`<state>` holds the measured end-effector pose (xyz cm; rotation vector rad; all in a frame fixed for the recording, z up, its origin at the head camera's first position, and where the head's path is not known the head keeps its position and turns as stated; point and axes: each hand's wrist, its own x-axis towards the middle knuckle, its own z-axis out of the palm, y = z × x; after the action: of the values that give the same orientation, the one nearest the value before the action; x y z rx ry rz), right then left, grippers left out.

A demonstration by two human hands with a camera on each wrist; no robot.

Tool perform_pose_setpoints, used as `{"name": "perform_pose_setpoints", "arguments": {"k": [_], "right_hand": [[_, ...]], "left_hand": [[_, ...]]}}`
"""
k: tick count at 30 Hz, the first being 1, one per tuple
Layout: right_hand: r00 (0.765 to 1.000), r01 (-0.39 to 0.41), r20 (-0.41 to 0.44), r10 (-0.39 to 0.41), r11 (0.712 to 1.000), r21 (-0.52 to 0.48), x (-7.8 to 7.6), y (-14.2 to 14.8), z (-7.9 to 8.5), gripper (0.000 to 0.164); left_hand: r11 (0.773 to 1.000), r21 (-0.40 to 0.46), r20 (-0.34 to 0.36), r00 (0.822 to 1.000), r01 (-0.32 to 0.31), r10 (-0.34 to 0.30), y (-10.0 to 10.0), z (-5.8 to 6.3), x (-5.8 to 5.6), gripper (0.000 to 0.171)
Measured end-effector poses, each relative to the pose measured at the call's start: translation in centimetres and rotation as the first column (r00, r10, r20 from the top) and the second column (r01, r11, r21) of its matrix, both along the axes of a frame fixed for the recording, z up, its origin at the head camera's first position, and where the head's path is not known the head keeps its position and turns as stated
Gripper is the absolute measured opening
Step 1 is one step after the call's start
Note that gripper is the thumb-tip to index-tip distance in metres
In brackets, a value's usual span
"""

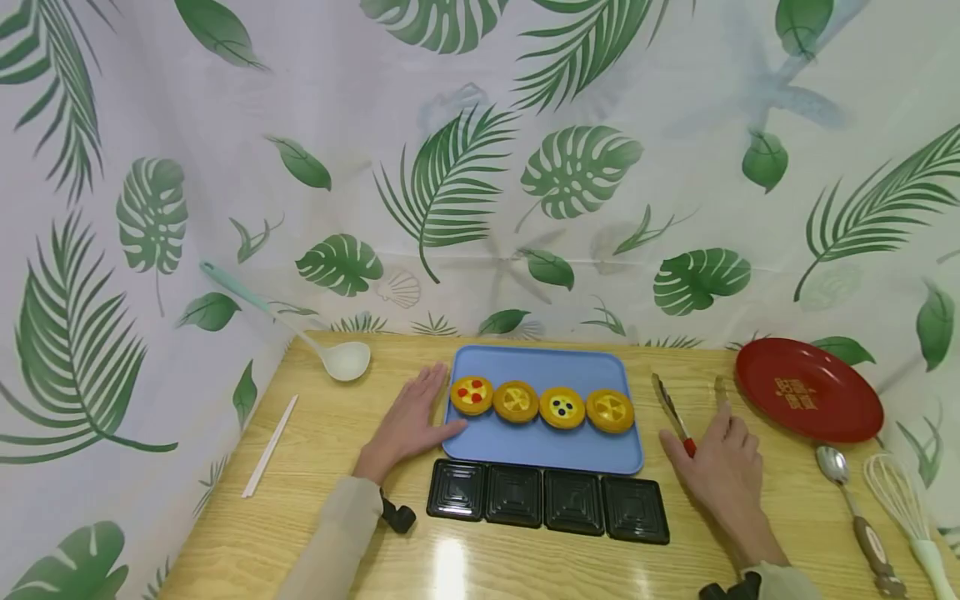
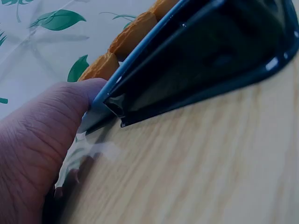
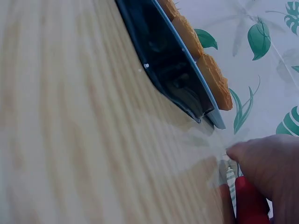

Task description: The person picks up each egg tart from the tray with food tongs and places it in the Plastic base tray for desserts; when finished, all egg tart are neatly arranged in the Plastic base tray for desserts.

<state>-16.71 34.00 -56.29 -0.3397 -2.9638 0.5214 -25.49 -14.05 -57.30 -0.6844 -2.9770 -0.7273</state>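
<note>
My left hand (image 1: pixel 408 421) rests flat beside the left end of a blue tray (image 1: pixel 525 450), its thumb over the tray's rim. On the tray stand several toy egg tarts (image 1: pixel 562 407) in a row, one topped with red pieces and one with dark dots. My right hand (image 1: pixel 720 467) lies over metal tongs (image 1: pixel 666 402) with red grips (image 3: pixel 250 200), to the right of the tray. Its thumb (image 3: pixel 254 156) is stretched out near one grip, and the palm hides much of the tongs. Their arms are spread apart.
Several black square dishes (image 1: pixel 573 502) line up before the tray. A red oval plate (image 1: pixel 810 390), a spoon (image 1: pixel 834 467) and a whisk (image 1: pixel 903 500) lie at the right. At the left are a ladle (image 1: pixel 347 361) and white chopsticks (image 1: pixel 270 446). A leaf-printed curtain (image 1: pixel 480 208) hangs behind.
</note>
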Motion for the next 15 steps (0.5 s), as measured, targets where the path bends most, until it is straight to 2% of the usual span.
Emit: {"name": "perform_pose_setpoints", "arguments": {"k": [7, 15], "right_hand": [[0.989, 0.138, 0.053, -0.140, 0.990, 0.034, -0.2, -0.3, 0.5, 0.097], [0.969, 0.196, 0.144, -0.198, 0.980, 0.031, -0.1, -0.3, 1.7, 0.107]], "left_hand": [[1.000, 0.005, 0.007, 1.000, 0.016, -0.016, 0.5, -0.1, -0.6, 0.107], [1.000, -0.023, 0.012, 1.000, 0.010, -0.010, 0.5, -0.2, -0.9, 0.105]]}}
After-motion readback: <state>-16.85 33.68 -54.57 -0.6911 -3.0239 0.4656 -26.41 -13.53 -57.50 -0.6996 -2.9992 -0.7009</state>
